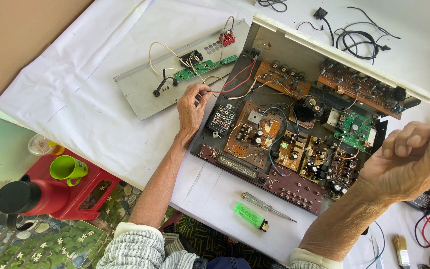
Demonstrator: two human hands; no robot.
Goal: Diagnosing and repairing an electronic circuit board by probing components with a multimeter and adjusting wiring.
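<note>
**While Wires Are Pinched, Amplifier Chassis Lies Open**

With fingertips closed on a thin bundle of wires [214, 91], left hand [192, 107] at the rear corner of an opened amplifier chassis [294, 124], just beside the detached metal back panel [175, 74]. Right hand [414, 157] raised over the chassis's right edge, fingers curled; anything held, impossible to tell. Wires likely light, limp and fragile at solder joints; best gripped by insulation. Nearby: screwdriver [268, 206], green lighter [251, 216].
</note>
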